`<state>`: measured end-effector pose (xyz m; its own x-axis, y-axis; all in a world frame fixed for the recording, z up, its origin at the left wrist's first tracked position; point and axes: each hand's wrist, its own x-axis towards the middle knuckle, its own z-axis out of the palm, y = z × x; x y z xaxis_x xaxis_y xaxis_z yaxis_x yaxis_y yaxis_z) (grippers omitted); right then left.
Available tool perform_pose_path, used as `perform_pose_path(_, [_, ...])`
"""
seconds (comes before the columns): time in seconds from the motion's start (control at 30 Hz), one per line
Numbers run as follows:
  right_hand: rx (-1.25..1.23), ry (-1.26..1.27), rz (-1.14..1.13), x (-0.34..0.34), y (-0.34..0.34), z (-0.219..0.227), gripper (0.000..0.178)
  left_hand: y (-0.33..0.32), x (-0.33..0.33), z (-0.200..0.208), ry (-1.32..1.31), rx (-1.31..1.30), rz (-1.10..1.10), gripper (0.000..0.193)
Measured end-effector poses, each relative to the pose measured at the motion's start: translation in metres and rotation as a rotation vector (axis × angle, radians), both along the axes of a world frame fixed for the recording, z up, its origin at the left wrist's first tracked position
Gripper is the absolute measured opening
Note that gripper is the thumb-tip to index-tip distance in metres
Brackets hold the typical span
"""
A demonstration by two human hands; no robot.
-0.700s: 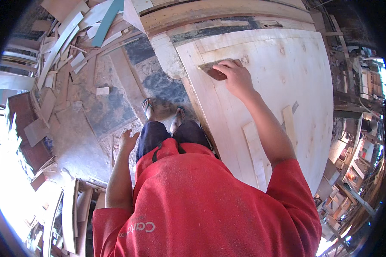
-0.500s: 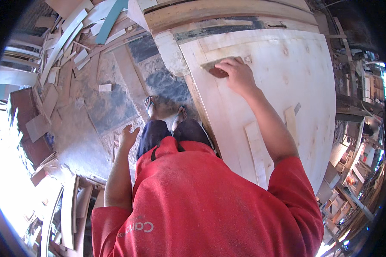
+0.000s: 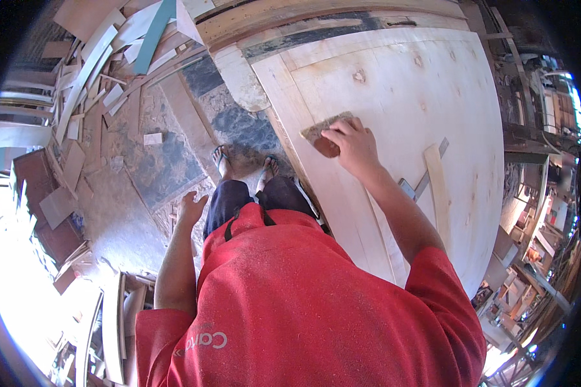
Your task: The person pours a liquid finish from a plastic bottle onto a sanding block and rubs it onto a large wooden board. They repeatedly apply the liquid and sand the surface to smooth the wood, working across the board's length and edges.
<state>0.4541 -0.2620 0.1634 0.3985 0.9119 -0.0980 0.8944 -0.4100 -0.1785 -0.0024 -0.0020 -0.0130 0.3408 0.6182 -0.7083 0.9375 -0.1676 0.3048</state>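
My right hand is closed on a piece of sandpaper with a reddish-brown face and a pale, worn edge. It is over the left part of a large pale plywood panel, which has knots and a narrow strip along its edges. Beside my right forearm, a thin wooden strip lies on the panel. Partly under that strip is a try square with a metal blade. My left hand hangs by my left thigh, fingers apart, with nothing in it.
Wood offcuts are heaped at the far left, with a teal board among them. A small pale block lies on the dusty floor. Beyond the panel runs a long wooden beam. More timber clutters the right side.
My right hand has drawn the sandpaper nearer to me across the panel. More of the try square now shows beside my forearm. My left hand has barely moved.
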Motion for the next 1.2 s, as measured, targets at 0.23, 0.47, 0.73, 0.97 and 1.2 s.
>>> perform_pose_path(0.23, [0.033, 0.024, -0.023, -0.023, -0.051, 0.003, 0.036, 0.003, 0.030, 0.028, 0.002, -0.006, -0.041, 0.077])
perform_pose_path(0.47, [0.131, 0.061, -0.042, -0.006, -0.038, 0.012, 0.034, 0.005, 0.028, 0.017, -0.036, 0.054, -0.098, 0.078])
perform_pose_path(0.73, [0.095, 0.028, -0.056, -0.012, -0.008, -0.001, 0.028, 0.015, 0.041, 0.031, 0.115, 0.042, -0.196, 0.077])
perform_pose_path(0.97, [0.283, 0.295, -0.401, -0.056, -0.069, 0.047, 0.041, 0.031, 0.082, 0.078, 0.077, 0.310, -0.457, 0.048])
perform_pose_path(1.2, [1.454, 1.003, -1.619, -0.105, -0.131, 0.080, 0.037, 0.026, 0.164, 0.128, -0.619, 0.575, -0.838, 0.019])
